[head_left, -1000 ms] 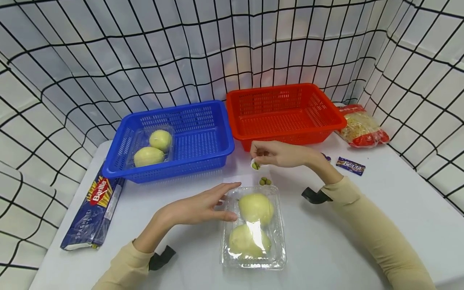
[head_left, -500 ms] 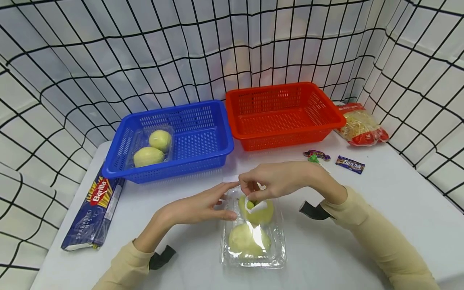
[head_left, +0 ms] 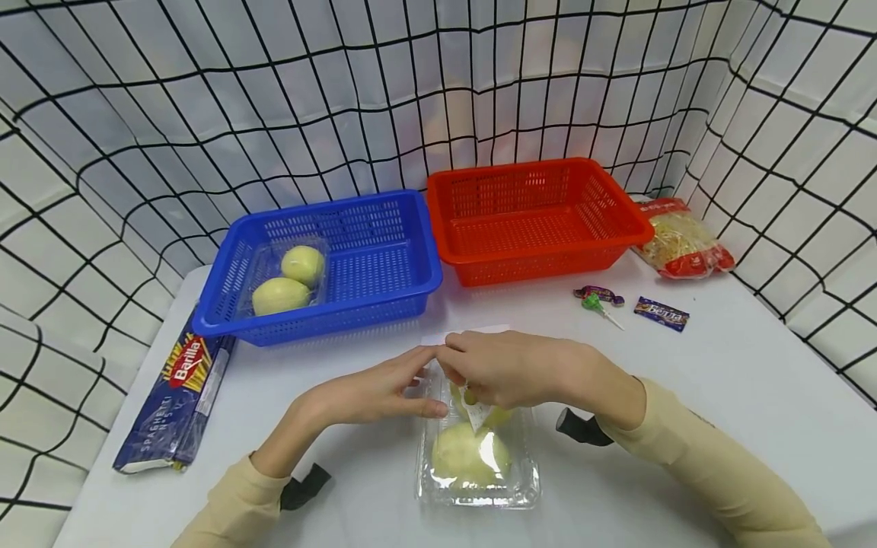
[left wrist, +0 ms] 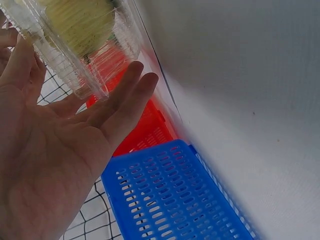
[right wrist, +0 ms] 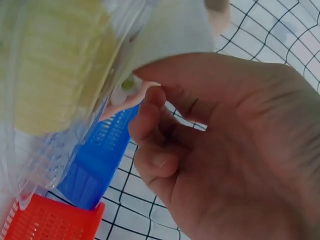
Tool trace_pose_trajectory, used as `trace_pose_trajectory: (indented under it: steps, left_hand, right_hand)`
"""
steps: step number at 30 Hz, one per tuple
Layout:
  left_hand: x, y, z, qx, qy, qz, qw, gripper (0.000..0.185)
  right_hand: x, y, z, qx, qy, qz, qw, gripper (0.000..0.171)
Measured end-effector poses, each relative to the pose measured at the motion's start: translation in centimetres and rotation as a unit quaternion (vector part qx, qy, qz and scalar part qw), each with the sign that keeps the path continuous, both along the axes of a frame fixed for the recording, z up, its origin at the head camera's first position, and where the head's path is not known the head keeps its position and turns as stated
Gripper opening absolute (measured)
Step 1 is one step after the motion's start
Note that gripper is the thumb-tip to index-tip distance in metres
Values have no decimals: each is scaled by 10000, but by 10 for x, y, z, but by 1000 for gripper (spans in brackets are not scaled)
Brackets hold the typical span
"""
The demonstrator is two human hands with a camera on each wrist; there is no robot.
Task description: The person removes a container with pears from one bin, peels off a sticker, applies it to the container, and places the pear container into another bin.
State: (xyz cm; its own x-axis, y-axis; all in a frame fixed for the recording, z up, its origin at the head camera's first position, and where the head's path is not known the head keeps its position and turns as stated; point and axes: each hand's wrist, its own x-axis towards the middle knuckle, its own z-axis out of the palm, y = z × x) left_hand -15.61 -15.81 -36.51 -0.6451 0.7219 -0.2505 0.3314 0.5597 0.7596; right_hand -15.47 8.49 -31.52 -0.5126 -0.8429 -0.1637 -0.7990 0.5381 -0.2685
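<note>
A clear plastic clamshell box (head_left: 527, 476) lies on the white table with pale yellow-green fruit (head_left: 469, 457) inside. My left hand (head_left: 380, 388) stays at its left side, fingers extended and touching the far left edge. In the left wrist view, those fingers (left wrist: 131, 97) lie loosely along the box edge. Over the far end of the box, my right hand (head_left: 521, 371) pinches a small white paper label (head_left: 477, 415) with a green print between thumb and fingertips. The right wrist view shows the label (right wrist: 180, 30) close to the lid. The right hand covers most of the far fruit.
A blue basket (head_left: 349, 312) holding another fruit box stands back left, beside a red basket (head_left: 527, 266). A Barilla spaghetti pack (head_left: 178, 388) lies far left. Right are wrapped candy (head_left: 599, 294), a green lollipop (head_left: 593, 303), a candy bar (head_left: 661, 313) and a pasta bag (head_left: 688, 240). Black netting surrounds the table.
My right hand has come from near the red basket toward me, bringing the label over the box's far end, close to the left fingertips. My left hand has stayed put.
</note>
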Motion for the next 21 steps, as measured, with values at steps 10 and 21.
trace_pose_trajectory:
  steps: [10,21]
  left_hand:
    - [0,2,0,-167,-43,148,9997,90]
    - [0,2,0,-177,-133,234,9995,91]
  right_hand:
    - [11,4,7,452,-608,-554,9956,21]
    - [18,9,15,1025,-693,-491,9911,30]
